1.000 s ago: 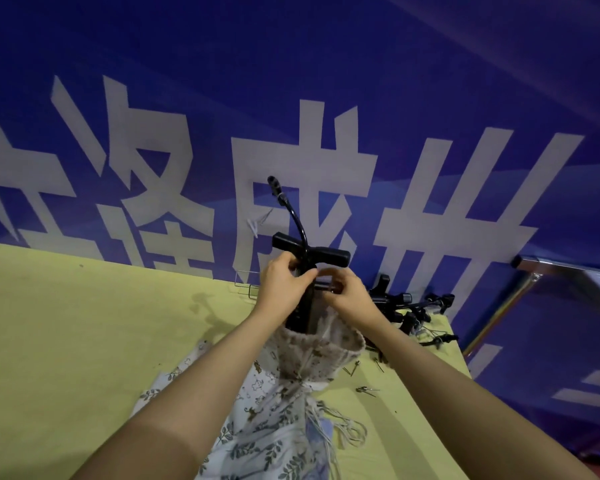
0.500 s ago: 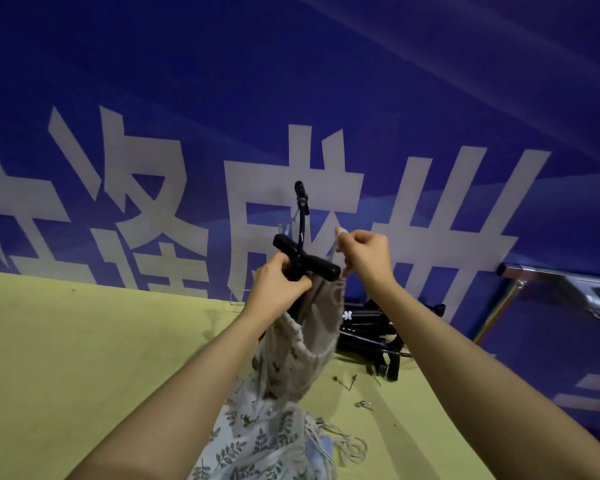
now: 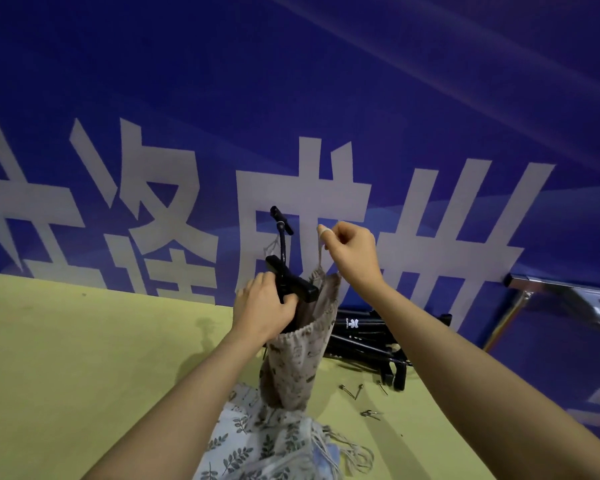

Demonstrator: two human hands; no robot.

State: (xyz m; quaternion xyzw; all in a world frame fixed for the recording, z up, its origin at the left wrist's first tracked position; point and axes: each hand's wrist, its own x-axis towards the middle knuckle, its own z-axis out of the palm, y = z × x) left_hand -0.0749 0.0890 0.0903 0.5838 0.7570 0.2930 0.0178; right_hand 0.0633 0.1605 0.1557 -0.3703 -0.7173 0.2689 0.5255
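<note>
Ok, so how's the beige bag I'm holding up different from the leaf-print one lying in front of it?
The beige bag stands upright around the black pump; the leaf-print bag lies crumpled on the table. The beige bag's cord is pulled taut upward by the right hand; the leaf-print bag's cords lie loose. Both are printed fabric drawstring bags.

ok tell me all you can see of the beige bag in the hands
The bag is a narrow pouch of beige cloth, cotton or linen by its look, printed with small dark motifs. It stands upright, its bottom by the floral cloth pile on the yellow table. A black pump sits inside, its T-handle and hose sticking out of the gathered mouth. The left hand grips the pump there; the right hand pinches the cord, pulled up taut.
</note>
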